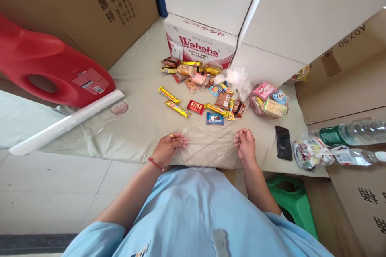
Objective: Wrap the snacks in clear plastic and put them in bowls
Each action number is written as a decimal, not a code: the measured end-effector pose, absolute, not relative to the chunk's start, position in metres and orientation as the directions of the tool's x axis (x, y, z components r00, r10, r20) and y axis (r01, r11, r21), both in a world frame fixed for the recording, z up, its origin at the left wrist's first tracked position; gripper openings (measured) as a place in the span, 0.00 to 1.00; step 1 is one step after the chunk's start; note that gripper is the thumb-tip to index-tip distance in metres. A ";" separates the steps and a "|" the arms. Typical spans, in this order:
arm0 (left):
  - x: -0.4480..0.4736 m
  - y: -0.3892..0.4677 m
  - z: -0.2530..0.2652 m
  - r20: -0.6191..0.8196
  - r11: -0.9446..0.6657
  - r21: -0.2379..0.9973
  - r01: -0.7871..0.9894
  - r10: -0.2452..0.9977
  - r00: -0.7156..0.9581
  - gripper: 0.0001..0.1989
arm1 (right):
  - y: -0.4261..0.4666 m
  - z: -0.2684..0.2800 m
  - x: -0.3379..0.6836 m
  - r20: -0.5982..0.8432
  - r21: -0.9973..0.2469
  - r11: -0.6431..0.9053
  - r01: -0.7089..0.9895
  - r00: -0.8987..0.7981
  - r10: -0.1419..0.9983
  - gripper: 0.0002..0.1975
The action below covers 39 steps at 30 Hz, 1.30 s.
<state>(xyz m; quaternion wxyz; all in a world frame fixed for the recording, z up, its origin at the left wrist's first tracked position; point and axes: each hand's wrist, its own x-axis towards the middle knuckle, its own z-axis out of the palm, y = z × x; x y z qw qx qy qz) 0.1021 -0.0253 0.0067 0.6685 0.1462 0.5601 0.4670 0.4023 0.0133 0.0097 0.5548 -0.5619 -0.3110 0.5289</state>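
Note:
A clear plastic bag (208, 150) is stretched flat between my two hands at the table's front edge. My left hand (173, 146) pinches its left side, and a red cord circles that wrist. On the opposite side, my right hand (245, 143) grips the bag with curled fingers. Just beyond the bag lie a blue snack packet (215, 118), a red packet (196, 107) and several yellow-wrapped bars (177, 109). Farther back is a heap of mixed wrapped snacks (193, 74). A crumpled bunch of clear plastic bags (239, 80) sits beside the heap.
A filled bag of snacks (268, 102) and a black phone (284, 143) lie to the right, near plastic bottles (352, 132). Leftward are a white roll (69, 122) and a red jug (60, 68). A Wahaba-style carton (200, 42) and white boxes stand behind; a green stool (292, 200) is below.

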 end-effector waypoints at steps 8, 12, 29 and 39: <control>0.082 -0.044 0.035 -0.167 0.234 0.967 0.106 0.886 -0.431 0.06 | 0.008 -0.016 0.406 -0.276 -0.961 -0.274 -0.045 0.268 0.923 0.20; 0.127 -0.027 0.048 0.179 -0.199 0.816 0.543 0.980 0.091 0.13 | 0.011 -0.006 0.391 -0.276 -0.960 -0.279 -0.021 0.231 0.933 0.21; 0.105 -0.027 -0.018 0.048 -0.218 0.324 0.921 0.976 0.214 0.29 | -0.008 0.033 0.467 -0.436 -0.788 -0.424 0.447 0.083 0.896 0.24; 0.103 -0.029 -0.021 0.050 -0.229 0.287 0.930 0.973 0.224 0.28 | 0.171 0.073 0.372 -0.108 -0.142 0.066 0.988 -0.082 0.991 0.23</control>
